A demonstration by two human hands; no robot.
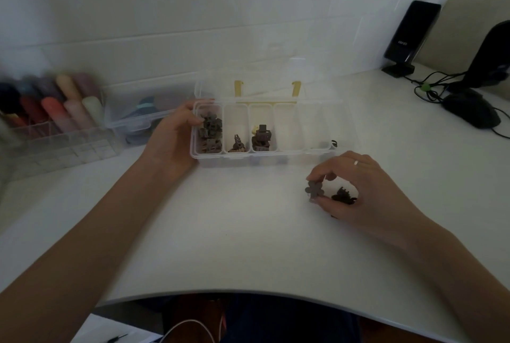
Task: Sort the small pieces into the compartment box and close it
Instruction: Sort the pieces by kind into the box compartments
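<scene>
Piece, lower right of frame: light, stiff; your right hand pinches its edges. Your left hand grasps the box end.

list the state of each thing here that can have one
compartment box: lid open, upright behind; three left compartments hold pieces
left hand: grips the box's left end
right hand: pinches a flower-shaped piece
dark piece: on the table under the right hand
second clear box: shut
</scene>
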